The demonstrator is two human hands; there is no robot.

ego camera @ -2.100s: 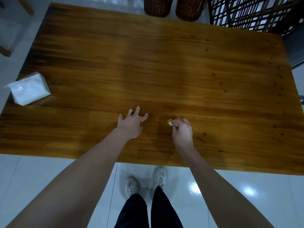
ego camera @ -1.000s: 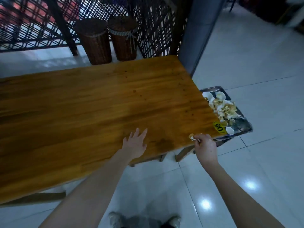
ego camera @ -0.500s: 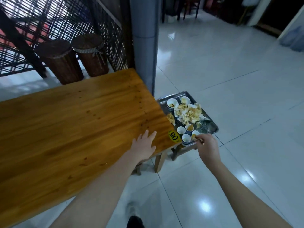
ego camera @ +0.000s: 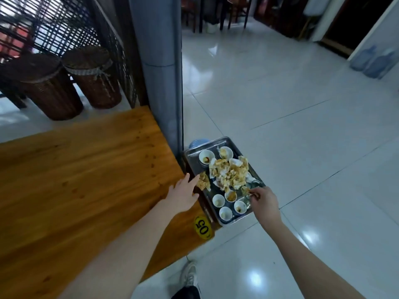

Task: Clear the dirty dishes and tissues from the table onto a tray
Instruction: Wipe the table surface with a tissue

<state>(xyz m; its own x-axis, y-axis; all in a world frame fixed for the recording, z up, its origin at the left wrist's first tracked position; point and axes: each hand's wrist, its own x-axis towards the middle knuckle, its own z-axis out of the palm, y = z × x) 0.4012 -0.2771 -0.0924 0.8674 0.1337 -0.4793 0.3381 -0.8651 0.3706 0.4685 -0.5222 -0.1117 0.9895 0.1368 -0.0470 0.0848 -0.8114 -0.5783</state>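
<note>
The white tiled floor (ego camera: 302, 126) lies wide and open on the right of the frame. The wooden desk (ego camera: 86, 180) fills the left, and its far corner is next to a grey pillar (ego camera: 159, 72). The metal tray (ego camera: 193, 164) sits low in the middle, just beside the desk's right edge. It holds a heap of crumpled, stained tissues (ego camera: 228, 173) and little white cups (ego camera: 218, 200). The left hand (ego camera: 183, 195) rests flat on the desk edge, fingers straight. The right hand (ego camera: 264, 201) pinches a small tissue bit (ego camera: 246, 189) over the tray.

Table (ego camera: 86, 180) amber, streaky wood grain. Tray (ego camera: 194, 161) silver-grey. Cups (ego camera: 218, 200) white, brown stains. Tissues (ego camera: 228, 173) white, yellow-brown blotches. Sticker (ego camera: 202, 227) yellow, black digits. Baskets (ego camera: 49, 91) upper left dark brown weave.
</note>
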